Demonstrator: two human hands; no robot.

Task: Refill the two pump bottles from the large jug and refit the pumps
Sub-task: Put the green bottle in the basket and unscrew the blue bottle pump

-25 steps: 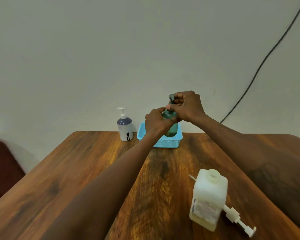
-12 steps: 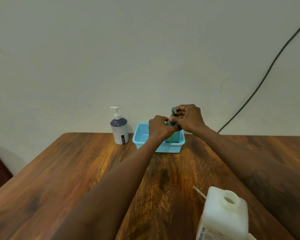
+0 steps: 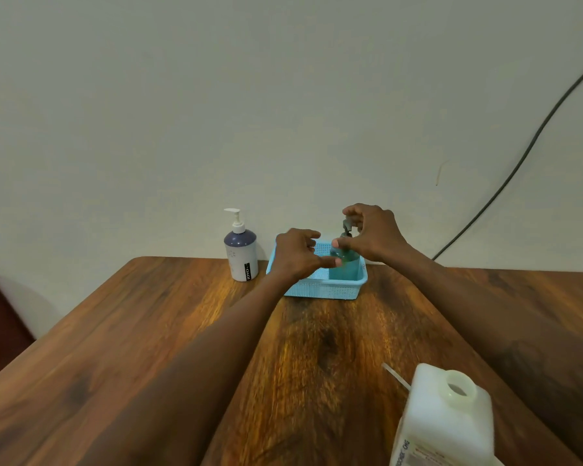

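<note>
A teal green pump bottle (image 3: 344, 268) with a dark pump head stands upright in the right half of a light blue basket (image 3: 323, 291) at the table's far edge. My left hand (image 3: 297, 253) hovers just left of it, fingers spread, holding nothing. My right hand (image 3: 374, 233) arches over the pump head, fingers apart and loosely around it without gripping. A white and purple pump bottle (image 3: 241, 250) with its pump on stands left of the basket. The large white jug (image 3: 448, 418) stands near me at the lower right, its neck uncapped.
A thin white pump tube (image 3: 396, 376) pokes out from behind the jug on the wooden table (image 3: 148, 348). A dark cable (image 3: 519, 163) runs down the wall at the right. A dark red seat (image 3: 0, 324) sits beyond the table's left edge.
The green bottle came down from above the basket into it. Both hands, which were gripping the bottle and its pump, have opened and drawn slightly off it.
</note>
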